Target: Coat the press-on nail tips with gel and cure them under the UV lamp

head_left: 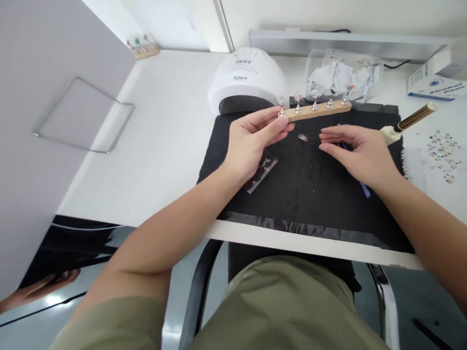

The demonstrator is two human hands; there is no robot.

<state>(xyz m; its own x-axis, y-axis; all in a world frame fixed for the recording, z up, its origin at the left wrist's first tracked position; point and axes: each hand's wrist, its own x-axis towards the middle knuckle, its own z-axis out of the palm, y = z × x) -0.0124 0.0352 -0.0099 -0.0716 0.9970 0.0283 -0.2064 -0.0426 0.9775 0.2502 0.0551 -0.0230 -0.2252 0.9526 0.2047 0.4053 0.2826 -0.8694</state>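
My left hand (251,138) pinches the left end of a wooden nail-tip stand (314,112) above the black mat (302,194). Several silver posts rise from the stand, and pale or pinkish nail tips appear on some of them. A small clear pinkish piece (302,137) lies on the mat between my hands. My right hand (365,150) hovers at the right with fingers stretched out and the thumb apart. Beneath it runs a thin purple-blue stick (365,190), partly covered by the hand. A clear packet with red bits (263,170) lies under my left wrist.
Behind the mat stand a white nail lamp (248,78) and a clear bin of packets (343,73). An alcohol-pad box (436,78), a gold-and-black handle (416,116) and scattered gems (443,150) are at the right. Another person's hand (47,287) shows at lower left.
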